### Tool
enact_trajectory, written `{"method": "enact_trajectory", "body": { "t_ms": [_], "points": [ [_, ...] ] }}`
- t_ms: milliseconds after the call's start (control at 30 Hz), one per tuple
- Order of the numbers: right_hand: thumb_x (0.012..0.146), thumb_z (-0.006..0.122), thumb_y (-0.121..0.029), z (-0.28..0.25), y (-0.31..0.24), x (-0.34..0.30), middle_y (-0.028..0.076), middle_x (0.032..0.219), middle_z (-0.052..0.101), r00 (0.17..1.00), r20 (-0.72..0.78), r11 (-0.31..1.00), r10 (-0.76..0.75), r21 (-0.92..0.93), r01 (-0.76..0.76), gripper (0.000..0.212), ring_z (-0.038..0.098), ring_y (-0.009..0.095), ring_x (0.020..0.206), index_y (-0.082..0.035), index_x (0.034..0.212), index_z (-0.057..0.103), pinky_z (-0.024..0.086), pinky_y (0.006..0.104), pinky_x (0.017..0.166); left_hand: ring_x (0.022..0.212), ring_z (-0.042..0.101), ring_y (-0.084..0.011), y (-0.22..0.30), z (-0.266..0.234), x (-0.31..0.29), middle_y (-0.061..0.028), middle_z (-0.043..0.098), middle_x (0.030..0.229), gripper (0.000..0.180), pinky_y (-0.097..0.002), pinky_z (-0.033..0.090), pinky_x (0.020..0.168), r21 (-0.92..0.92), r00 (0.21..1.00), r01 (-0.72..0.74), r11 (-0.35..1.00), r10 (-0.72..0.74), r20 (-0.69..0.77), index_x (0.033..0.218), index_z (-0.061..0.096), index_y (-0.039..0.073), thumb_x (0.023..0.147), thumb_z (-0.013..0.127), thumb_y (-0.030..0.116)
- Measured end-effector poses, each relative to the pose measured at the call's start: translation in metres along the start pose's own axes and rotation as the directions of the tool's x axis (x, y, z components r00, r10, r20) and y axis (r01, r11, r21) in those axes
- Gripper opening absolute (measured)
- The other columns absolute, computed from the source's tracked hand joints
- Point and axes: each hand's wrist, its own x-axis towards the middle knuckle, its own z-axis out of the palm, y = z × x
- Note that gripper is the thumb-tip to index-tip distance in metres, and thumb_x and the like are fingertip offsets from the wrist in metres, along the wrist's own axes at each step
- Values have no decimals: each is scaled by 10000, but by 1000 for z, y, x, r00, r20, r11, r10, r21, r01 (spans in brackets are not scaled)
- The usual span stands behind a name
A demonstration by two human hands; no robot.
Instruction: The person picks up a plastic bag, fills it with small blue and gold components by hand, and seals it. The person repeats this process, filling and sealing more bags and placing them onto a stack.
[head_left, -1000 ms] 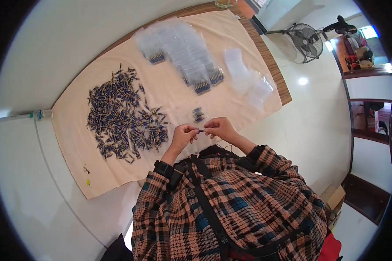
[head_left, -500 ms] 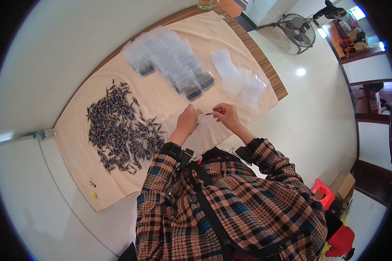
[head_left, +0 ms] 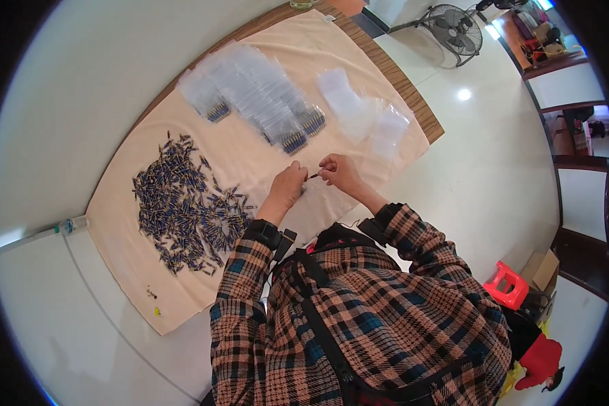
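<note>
Both hands are close together above the near edge of a cloth-covered table. My right hand (head_left: 341, 172) is closed in a pinch on a small slim dark piece (head_left: 312, 177) with a light tip. The piece's other end reaches the fingertips of my left hand (head_left: 289, 184), which are closed. Whatever the left fingers hold is mostly hidden; a small greyish bit shows below them. To the left lies a large loose pile of small blue-and-gold slim pieces (head_left: 176, 203). Beyond my hands are overlapping clear plastic bags (head_left: 250, 88), with rows of such pieces at their near ends.
More clear bags (head_left: 342, 95) lie at the right of the peach cloth (head_left: 125, 277). A yellow bit (head_left: 158, 312) is at its lower left corner. A floor fan (head_left: 451, 30) stands beyond the table, and a red stool (head_left: 506, 284) with another person behind is at right.
My right hand has moved slightly left and up, bringing the small piece to my left fingertips; a gap showed between them before. The whole view has shifted a little.
</note>
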Motion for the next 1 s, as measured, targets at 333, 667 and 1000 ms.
{"method": "enact_trajectory", "body": {
  "t_ms": [333, 667, 1000],
  "points": [
    [744, 644, -5, 30, 10, 11, 88, 725, 648, 987, 52, 987, -150, -47, 152, 132, 613, 125, 613, 23, 866, 605, 499, 257, 542, 791, 539, -343, -5, 0, -7, -134, 491, 821, 54, -414, 444, 645, -146, 999, 43, 988, -47, -22, 787, 503, 75, 739, 523, 60],
    [762, 632, -83, 23, 6, -7, 118, 781, 647, 898, -43, 836, -439, -386, 390, 120, 623, 193, 675, -37, 872, 645, 481, 293, 592, 833, 541, -335, -10, -5, -12, -137, 546, 869, 130, -404, 450, 708, -211, 967, 80, 974, -128, -221, 884, 560, 65, 757, 538, 79],
    [700, 681, -168, 30, 5, -21, 110, 737, 592, 940, 23, 713, -340, -646, 274, 154, 588, 268, 698, -47, 766, 612, 478, 356, 631, 830, 553, -305, -37, 4, -22, -134, 588, 825, 276, -387, 452, 717, -247, 964, 222, 943, -251, -91, 932, 575, 58, 676, 674, 93]
  ]
}}
